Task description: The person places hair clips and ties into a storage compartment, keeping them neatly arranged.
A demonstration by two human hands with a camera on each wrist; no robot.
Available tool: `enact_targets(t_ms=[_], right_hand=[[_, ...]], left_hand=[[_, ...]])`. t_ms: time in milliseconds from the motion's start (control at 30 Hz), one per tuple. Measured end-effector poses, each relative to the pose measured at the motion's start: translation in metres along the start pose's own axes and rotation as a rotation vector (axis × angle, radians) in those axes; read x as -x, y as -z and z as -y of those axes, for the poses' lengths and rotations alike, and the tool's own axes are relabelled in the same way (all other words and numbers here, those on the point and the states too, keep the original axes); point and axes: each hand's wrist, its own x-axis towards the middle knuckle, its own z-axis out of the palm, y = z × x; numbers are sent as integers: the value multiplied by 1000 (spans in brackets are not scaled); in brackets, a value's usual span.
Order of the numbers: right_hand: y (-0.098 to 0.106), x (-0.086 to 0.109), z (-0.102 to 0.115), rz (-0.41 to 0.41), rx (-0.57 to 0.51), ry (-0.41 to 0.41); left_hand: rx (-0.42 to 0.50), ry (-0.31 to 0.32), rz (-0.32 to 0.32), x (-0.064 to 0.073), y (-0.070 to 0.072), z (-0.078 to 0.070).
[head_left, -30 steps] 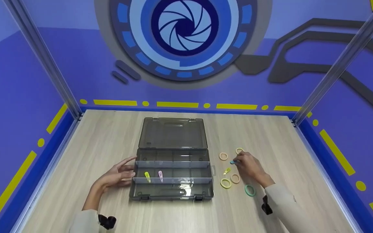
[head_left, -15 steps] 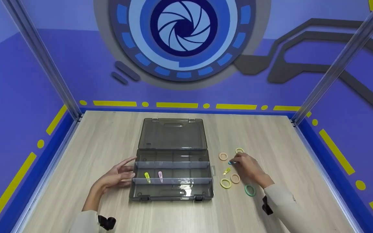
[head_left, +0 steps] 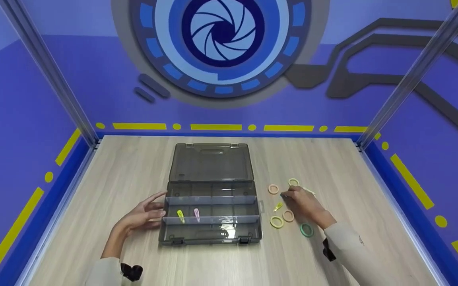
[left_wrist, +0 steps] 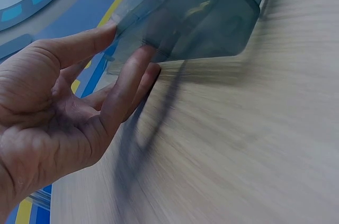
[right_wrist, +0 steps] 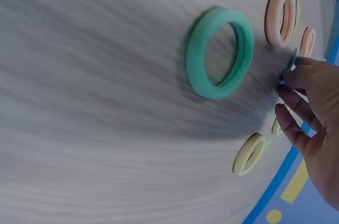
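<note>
My right hand (head_left: 305, 201) pinches a small blue hair clip (head_left: 283, 194) just above the table; in the right wrist view the clip (right_wrist: 291, 63) shows partly between thumb and fingertips. Around it lie a yellow hair clip (head_left: 278, 206), peach hair ties (head_left: 273, 189), yellow hair ties (head_left: 276, 222) and a green hair tie (head_left: 306, 230). My left hand (head_left: 142, 214) touches the left wall of a grey see-through organizer box (head_left: 211, 234) with spread fingers; the left wrist view shows its fingertips at the box wall (left_wrist: 212, 33). A yellow clip (head_left: 181, 216) and a pink clip (head_left: 196, 215) are in the middle row.
The box's lid (head_left: 212, 163) lies folded back behind it. Clear dividers (head_left: 211, 219) split the box into rows. Blue panels (head_left: 221, 103) with metal posts (head_left: 46, 71) border the wooden table (head_left: 213, 266) at the back and sides.
My right hand has shifted slightly left with the blue hair clip, and a pale hair tie now shows behind its knuckles. My left hand stays at the box.
</note>
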Motion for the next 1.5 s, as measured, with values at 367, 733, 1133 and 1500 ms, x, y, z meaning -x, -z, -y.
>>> enact_targets(t_ms=[367,733,1133,1500], right_hand=[[9,-4,-5,29,-421,-170],[25,1,-7,-53,-829,-336],[34,-5,13,30,-973,-324],[28,-16,39,37,-977,-268]], left_hand=[[-12,-9,-12,0,1,1],[4,1,9,-1,-2,-1],[-12,-9,0,0,0,-4],[-4,-7,7,1,-1,-5]])
